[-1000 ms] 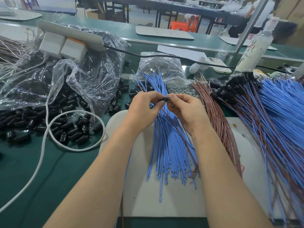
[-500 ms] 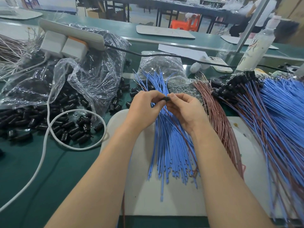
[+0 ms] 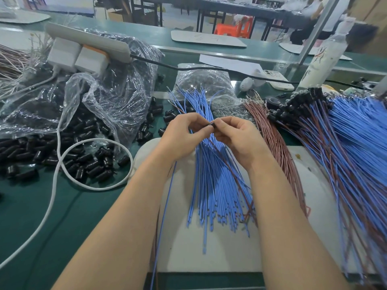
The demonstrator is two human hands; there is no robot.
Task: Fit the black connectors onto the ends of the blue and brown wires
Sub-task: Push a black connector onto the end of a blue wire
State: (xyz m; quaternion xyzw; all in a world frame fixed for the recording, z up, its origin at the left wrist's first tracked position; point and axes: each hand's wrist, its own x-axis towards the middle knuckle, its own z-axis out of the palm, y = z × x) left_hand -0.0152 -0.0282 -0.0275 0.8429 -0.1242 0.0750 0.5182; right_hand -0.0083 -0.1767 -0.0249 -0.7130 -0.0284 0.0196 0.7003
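1. left hand (image 3: 184, 137): fingers curled, with thumb and forefinger tips pinching the black connector (image 3: 212, 125) from its left side.
2. right hand (image 3: 237, 137): fingers curled, with the tips pinching the same black connector from its right side; the fingertips of the two hands meet around it.
3. black connector: a small dark piece, mostly hidden by the fingertips; whether a wire end sits inside it cannot be told.
4. blue wire (image 3: 165, 206): emerges under the left hand and trails from the grip toward the viewer.
5. brown wire (image 3: 230, 164): a single strand running from the grip down and to the right.
6. loose blue wires (image 3: 215, 185): a fanned bundle directly beneath the grip, lying on a white board (image 3: 209, 252).
7. brown wire bundle (image 3: 276, 147): just right of the grip, beside the right hand.
8. finished wires (image 3: 345, 147): blue and brown, farther right of the grip, with black caps on their far ends.
9. loose black connectors (image 3: 88, 147): a heap left of the grip, beside a clear plastic bag (image 3: 117, 86); a white cable (image 3: 56, 185) loops over them.
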